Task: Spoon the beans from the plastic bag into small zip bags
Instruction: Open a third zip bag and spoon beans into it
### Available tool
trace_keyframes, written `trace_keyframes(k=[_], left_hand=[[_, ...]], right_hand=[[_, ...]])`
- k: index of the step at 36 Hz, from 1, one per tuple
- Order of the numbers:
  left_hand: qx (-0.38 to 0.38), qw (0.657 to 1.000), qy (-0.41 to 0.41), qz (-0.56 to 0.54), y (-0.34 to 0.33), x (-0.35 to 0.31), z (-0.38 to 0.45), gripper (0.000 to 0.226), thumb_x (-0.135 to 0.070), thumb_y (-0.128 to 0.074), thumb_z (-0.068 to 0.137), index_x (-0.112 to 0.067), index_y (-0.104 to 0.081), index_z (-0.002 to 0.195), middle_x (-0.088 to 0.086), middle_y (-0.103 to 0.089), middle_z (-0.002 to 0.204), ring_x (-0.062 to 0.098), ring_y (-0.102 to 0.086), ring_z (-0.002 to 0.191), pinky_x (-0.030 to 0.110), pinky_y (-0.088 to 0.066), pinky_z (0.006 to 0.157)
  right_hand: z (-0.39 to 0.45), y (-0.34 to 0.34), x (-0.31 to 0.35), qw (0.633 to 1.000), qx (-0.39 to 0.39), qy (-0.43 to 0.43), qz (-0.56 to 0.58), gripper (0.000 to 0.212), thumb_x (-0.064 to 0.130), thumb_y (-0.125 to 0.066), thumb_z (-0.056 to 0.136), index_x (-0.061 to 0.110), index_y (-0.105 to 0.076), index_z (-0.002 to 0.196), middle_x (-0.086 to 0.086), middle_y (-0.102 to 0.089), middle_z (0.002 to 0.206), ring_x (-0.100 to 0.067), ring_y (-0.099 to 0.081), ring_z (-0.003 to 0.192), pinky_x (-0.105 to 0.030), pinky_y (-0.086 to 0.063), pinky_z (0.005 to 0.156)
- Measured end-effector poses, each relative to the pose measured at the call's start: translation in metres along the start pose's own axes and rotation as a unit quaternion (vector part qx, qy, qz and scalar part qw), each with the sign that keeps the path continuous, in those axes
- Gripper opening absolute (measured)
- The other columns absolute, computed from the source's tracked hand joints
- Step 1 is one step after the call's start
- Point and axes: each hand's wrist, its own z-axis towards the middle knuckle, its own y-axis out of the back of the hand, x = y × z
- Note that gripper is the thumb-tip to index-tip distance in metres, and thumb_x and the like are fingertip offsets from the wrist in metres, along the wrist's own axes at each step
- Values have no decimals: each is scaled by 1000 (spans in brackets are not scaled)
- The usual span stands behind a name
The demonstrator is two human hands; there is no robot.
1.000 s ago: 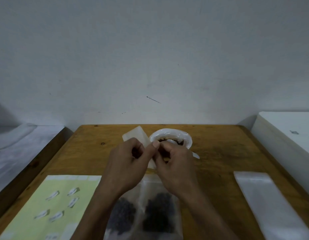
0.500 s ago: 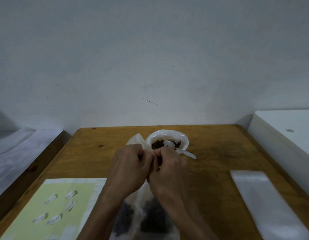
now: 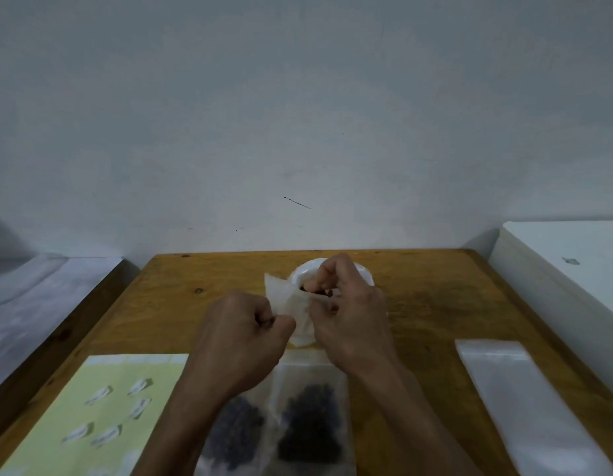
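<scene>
A white plastic bag of beans (image 3: 364, 272) stands with a rolled rim at the middle back of the wooden table (image 3: 435, 304). My right hand (image 3: 349, 314) covers its opening, thumb and forefinger pinched inside on the spoon, which is almost wholly hidden. My left hand (image 3: 243, 338) is a fist pinching one edge of a small translucent zip bag (image 3: 284, 297), held up just left of the bean bag. Two filled zip bags of dark beans (image 3: 312, 424) lie near me between my forearms.
A pile of empty clear zip bags (image 3: 525, 389) lies at the right. A yellow sheet with several white labels (image 3: 92, 407) lies at the front left. A white box (image 3: 573, 269) borders the table's right side, and a grey bench (image 3: 40, 304) its left.
My right hand has let go of the small zip bag and moved back over the bean bag's opening, covering the spoon. My left hand still holds the zip bag.
</scene>
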Motion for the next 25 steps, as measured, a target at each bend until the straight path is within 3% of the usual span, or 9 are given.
trace_keyframes(k=[3,5,7,9,11,15,20,23,25], left_hand=[[-27,999,-24,-32,3,2,-1,35,-34,-77,76,-12,-55,59,3,-56,50,13,-56,48,35,-54,53],[-35,997,-61,-40,4,9,0,44,-56,-79,62,-23,-56,80,-7,-56,68,10,-53,61,24,-47,52],[-17,995,-102,17,6,20,1,87,-74,-78,45,-33,-48,115,-12,-56,106,3,-51,91,20,-47,72],[18,981,-155,115,3,31,5,129,-85,-70,37,-31,-29,146,-11,-39,143,11,-38,128,31,-39,102],[39,963,-198,176,-4,38,9,133,-89,-64,43,-25,-23,152,-4,-32,156,18,-31,142,44,-29,116],[10,968,-203,146,-6,42,11,99,-76,-64,53,-32,-34,136,-3,-59,131,22,-56,118,58,-42,106],[-1,966,-216,144,-3,48,15,78,-66,-65,55,-27,-55,123,-10,-63,109,18,-59,98,43,-47,92],[-13,974,-199,108,-3,52,17,81,-67,-64,54,-22,-62,121,-17,-55,109,11,-52,98,34,-40,86],[-11,979,-174,104,0,53,18,89,-73,-63,52,-24,-59,125,-21,-48,112,6,-45,101,34,-40,85]], right_hand=[[0,-2,-2,999,13,25,-42,32,4,-61,91,33,-48,89,15,-59,84,-1,-60,81,-19,-57,62],[0,-3,-3,999,17,22,-45,32,4,-63,90,34,-52,85,16,-58,83,0,-60,82,-19,-57,62],[2,-3,-4,999,26,14,-15,32,4,-64,90,35,-60,84,15,-64,87,-2,-62,84,-24,-59,68],[3,-5,-2,998,54,-4,25,28,4,-64,91,29,-71,99,13,-70,101,0,-63,94,-20,-58,77],[4,-7,1,995,88,-25,47,33,4,-63,93,22,-70,119,12,-68,117,0,-62,107,-16,-56,85],[4,-7,2,991,120,-33,57,40,8,-67,90,25,-66,126,16,-67,115,3,-65,95,-20,-59,80],[7,-9,-2,991,122,-50,15,41,15,-75,86,24,-66,125,12,-66,117,2,-66,80,-17,-59,66],[8,-6,-4,990,126,-53,40,39,21,-75,86,28,-67,123,20,-64,111,5,-65,83,-15,-57,68],[8,-2,-10,995,75,-51,34,25,24,-74,87,28,-72,112,23,-66,103,8,-63,88,-10,-53,71]])
